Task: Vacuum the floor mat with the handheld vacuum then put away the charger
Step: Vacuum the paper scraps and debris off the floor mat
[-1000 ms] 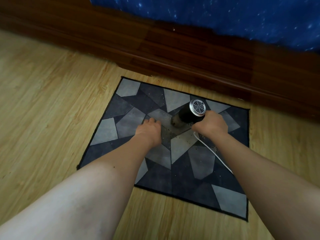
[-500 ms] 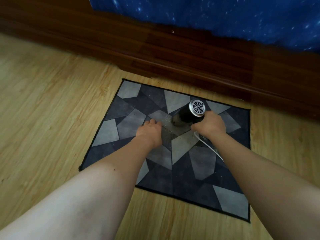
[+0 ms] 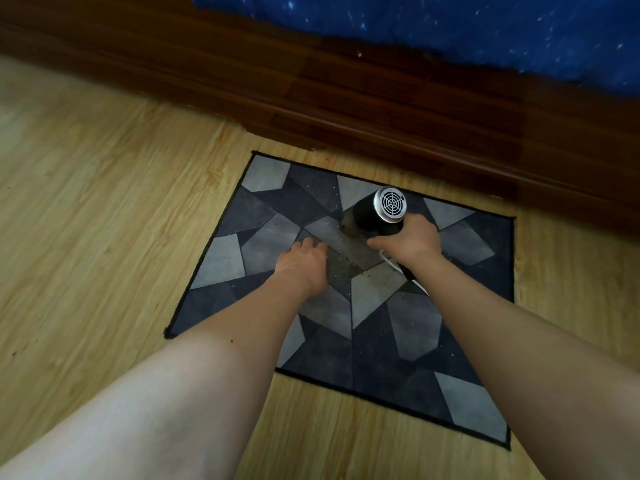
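Observation:
A grey and dark blue floor mat (image 3: 467, 403) with a geometric pattern lies on the wooden floor beside a bed frame. My right hand (image 3: 410, 242) grips a black handheld vacuum (image 3: 372, 214) with a silver vented rear cap; its nozzle points down onto the mat's middle. A white cable (image 3: 405, 271) trails from the vacuum under my right wrist. My left hand (image 3: 303, 263) rests flat on the mat just left of the nozzle, fingers spread. Small crumbs of dirt are scattered on the mat around the nozzle.
A dark wooden bed frame (image 3: 381, 109) runs along the far side, close to the mat's far edge, with a blue starry bedsheet (image 3: 450, 26) hanging above it. Light wood flooring (image 3: 104, 220) surrounds the mat.
The vacuum and my right hand have shifted slightly away from me on the mat. My left hand stays pressed on the mat.

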Motion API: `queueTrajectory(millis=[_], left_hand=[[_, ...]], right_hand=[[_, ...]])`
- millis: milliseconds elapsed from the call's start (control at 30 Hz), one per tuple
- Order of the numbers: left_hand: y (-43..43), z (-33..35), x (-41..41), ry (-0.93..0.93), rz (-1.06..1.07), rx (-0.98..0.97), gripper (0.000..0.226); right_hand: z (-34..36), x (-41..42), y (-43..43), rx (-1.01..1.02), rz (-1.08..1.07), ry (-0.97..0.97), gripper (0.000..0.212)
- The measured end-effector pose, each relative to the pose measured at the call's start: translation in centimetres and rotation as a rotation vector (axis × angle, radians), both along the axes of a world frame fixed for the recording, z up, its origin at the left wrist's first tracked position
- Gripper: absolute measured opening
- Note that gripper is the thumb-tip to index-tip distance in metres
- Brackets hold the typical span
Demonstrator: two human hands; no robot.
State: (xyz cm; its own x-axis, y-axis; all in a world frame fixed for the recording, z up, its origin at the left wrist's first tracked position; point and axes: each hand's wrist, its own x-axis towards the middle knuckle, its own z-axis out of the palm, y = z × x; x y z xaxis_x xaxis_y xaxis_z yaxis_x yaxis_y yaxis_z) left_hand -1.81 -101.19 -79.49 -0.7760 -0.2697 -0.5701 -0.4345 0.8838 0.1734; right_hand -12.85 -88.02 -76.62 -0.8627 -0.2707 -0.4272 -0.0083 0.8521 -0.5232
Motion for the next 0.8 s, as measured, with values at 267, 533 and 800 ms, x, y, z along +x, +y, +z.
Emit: queueTrajectory(millis=[267,533,800], left_hand=[[0.1,0.1,-0.1,0.011,-0.007,-0.001,0.059],[0.5,-0.1,-0.4,0.031,-0.018,0.018,0.055],[-0.4,-0.1,-0.2,0.033,0.003,0.025,0.058]], right_hand=[[0.9,0.0,0.3,0.119,-0.014,-0.004,0.034],[1.3,-0.2,1.2,0.176,-0.021,-0.012,0.028],[0.3,0.1,0.4,0.102,0.057,-0.013,0.032]])
